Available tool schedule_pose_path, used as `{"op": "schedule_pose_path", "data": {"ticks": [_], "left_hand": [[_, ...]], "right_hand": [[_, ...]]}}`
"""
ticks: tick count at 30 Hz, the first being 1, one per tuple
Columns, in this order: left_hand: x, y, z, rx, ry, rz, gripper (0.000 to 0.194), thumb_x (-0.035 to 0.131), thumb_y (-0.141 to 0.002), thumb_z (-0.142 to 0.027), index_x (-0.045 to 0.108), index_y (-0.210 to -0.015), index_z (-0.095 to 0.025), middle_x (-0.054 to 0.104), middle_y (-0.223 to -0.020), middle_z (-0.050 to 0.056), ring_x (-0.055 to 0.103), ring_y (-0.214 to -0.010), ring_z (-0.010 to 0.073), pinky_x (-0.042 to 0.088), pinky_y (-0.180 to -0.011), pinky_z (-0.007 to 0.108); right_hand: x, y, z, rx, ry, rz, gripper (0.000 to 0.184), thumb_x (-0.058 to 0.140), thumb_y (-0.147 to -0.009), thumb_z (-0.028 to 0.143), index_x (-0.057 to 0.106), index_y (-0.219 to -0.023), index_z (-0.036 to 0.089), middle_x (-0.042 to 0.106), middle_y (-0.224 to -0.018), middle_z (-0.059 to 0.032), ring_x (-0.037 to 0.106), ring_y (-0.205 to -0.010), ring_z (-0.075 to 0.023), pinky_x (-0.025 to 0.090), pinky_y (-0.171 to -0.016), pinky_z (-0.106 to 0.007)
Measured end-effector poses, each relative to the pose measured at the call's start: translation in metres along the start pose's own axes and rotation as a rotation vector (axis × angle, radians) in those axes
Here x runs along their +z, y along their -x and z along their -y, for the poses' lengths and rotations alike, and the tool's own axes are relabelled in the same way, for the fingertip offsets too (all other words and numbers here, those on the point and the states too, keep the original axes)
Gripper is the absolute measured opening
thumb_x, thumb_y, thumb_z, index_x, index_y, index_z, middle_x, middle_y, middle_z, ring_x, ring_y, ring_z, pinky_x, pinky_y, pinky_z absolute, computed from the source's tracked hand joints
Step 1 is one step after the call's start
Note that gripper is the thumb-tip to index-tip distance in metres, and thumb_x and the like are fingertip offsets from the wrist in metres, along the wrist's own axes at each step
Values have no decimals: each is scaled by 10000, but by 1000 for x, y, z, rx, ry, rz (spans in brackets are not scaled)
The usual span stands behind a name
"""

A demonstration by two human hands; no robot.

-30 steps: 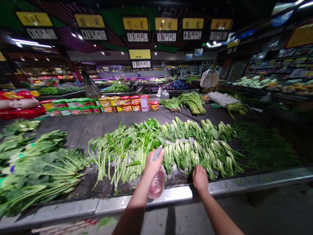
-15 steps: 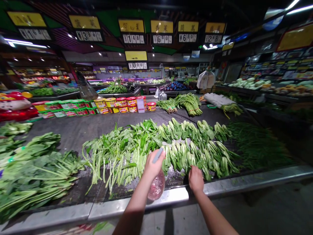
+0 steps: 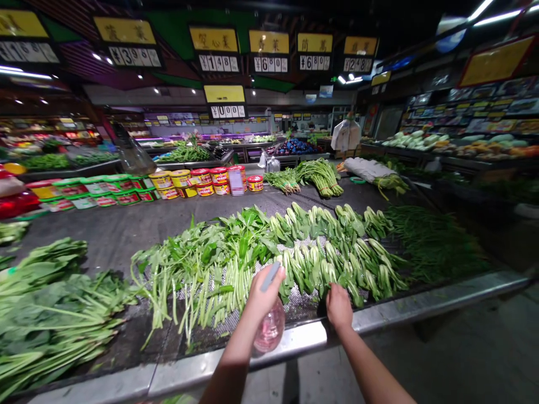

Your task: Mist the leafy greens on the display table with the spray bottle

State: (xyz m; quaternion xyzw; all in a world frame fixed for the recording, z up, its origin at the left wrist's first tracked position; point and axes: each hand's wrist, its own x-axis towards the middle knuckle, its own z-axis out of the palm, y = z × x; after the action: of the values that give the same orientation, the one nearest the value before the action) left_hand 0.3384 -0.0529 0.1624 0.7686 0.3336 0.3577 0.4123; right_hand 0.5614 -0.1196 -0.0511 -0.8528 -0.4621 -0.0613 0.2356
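My left hand (image 3: 265,288) is closed round the neck of a pinkish see-through spray bottle (image 3: 270,328), whose grey top pokes out above the fingers. The bottle hangs over the metal front edge of the display stand. My right hand (image 3: 338,306) is closed at the near end of the bok choy (image 3: 311,264), with its fingertips at the leaves of the front row; what they pinch, if anything, is hidden. Left of the bok choy lies a spread of water spinach (image 3: 210,269), stems pointing toward me.
Leafy bunches (image 3: 63,320) lie at the left, dark thin greens (image 3: 433,241) at the right. Stacked tubs (image 3: 168,184) line the back beside tied green bundles (image 3: 320,177). Price signs (image 3: 217,47) hang overhead. A metal rail (image 3: 387,317) runs along the front.
The view has turned slightly right, so the stand and signs shift leftward in the picture. Both hands keep nearly the same places, the left still round the bottle and the right at the bok choy.
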Motion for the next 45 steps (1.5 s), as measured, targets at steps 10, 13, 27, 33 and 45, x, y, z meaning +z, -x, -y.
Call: {"op": "schedule_pose_path", "data": {"ticks": [10,13,27,33,45], "left_hand": [[-8,-26,-5,10,94,80,351,465,-875,-464,612,-793,-155,640,-808,51,585,-752,181,427,-639,265],[-13,-35,-6,10,132,120,347,462,-877,-464,606,-802,-158,639,-817,52,586,-762,182,427,-638,264],[-4,-56,10,22,103,262,339,453,-885,-456,595,-772,-169,635,-781,43,584,-734,185,431,-657,282],[9,-61,11,33,40,246,363,448,-875,-482,591,-742,-176,638,-749,34,579,-705,183,430,-662,286],[68,-71,-17,-135,-12,167,350,458,-858,-463,594,-692,-186,632,-709,54,579,-652,201,449,-602,328]], "right_hand": [[11,-3,0,30,-4,-52,327,335,-860,136,557,-1099,128,596,-1008,-125,510,-1041,-235,370,-915,-332],[13,-4,0,39,-18,-63,321,342,-856,139,566,-1086,134,599,-997,-119,514,-1038,-232,372,-917,-327],[1,-10,10,116,3,-41,362,374,-813,124,530,-1138,157,561,-1086,-108,487,-1059,-229,342,-968,-336],[-6,-13,15,57,-44,-25,366,425,-784,121,552,-1121,185,546,-1111,-100,492,-1076,-225,356,-959,-318],[-58,-70,-85,34,-83,-82,358,429,-794,164,518,-1140,174,518,-1137,-111,486,-1078,-223,380,-943,-336]]}}
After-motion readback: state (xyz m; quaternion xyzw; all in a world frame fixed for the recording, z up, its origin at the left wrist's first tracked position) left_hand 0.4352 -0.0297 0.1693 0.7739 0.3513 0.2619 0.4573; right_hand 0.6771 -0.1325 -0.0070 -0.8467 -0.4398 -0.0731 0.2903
